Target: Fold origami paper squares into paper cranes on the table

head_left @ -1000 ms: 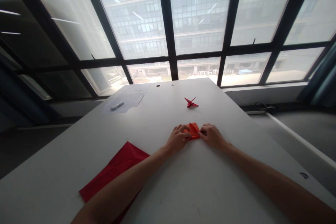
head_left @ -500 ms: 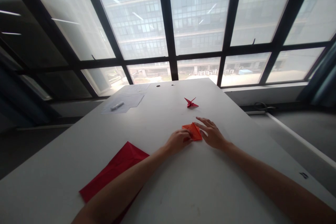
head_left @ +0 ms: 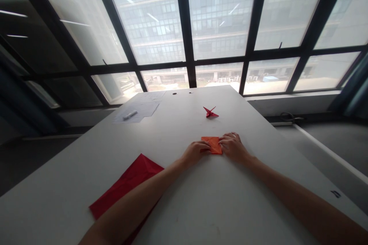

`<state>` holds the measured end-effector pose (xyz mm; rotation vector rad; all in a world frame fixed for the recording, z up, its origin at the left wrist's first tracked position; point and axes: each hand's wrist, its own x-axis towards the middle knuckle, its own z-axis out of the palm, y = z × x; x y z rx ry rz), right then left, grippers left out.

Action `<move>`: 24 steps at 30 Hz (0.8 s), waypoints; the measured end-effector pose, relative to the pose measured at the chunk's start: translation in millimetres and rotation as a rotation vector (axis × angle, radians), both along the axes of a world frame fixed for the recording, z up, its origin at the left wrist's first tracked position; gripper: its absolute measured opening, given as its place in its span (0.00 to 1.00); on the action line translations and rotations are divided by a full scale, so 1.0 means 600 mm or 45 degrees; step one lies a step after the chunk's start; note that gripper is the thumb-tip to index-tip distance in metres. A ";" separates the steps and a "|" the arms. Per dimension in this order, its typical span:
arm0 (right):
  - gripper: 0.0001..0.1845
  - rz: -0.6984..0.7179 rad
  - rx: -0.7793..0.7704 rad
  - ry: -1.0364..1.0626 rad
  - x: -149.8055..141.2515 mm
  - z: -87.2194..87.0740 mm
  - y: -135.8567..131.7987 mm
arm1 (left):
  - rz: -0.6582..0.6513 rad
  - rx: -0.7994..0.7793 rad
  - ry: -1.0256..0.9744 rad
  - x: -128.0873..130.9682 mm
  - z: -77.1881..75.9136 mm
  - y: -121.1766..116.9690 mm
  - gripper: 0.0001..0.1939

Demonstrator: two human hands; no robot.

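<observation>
A small folded square of orange paper (head_left: 213, 144) lies flat on the white table between my two hands. My left hand (head_left: 195, 151) grips its left side, with the fingers bent together over the edge. On the opposite side, my right hand (head_left: 233, 147) presses closed fingers onto the right edge. Beyond them stands a red origami crane (head_left: 211, 112). A larger sheet of dark red paper (head_left: 129, 183) rests under my left forearm, which hides part of it.
White printed sheets (head_left: 146, 109) lie at the table's far left, with a whitish marker-like stick (head_left: 130, 115) on them. Large framed windows rise behind the table (head_left: 184, 122). A small dark mark (head_left: 335, 194) is near the right edge.
The raised flap of the orange paper now lies flat, making a neat square. My right hand's spread fingers have come down and closed onto its right edge. My left hand stays put.
</observation>
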<state>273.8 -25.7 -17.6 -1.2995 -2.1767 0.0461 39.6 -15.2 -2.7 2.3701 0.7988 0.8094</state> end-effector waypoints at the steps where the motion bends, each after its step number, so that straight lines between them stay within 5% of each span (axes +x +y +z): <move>1: 0.10 -0.004 0.004 -0.008 -0.001 0.001 -0.001 | 0.015 0.013 0.024 0.000 -0.001 0.001 0.12; 10: 0.09 0.077 -0.039 0.023 0.002 -0.005 0.002 | 0.063 0.250 0.308 -0.004 0.009 -0.006 0.12; 24: 0.13 0.126 -0.047 0.063 0.006 -0.012 0.005 | 0.191 0.109 0.250 -0.004 0.010 -0.009 0.12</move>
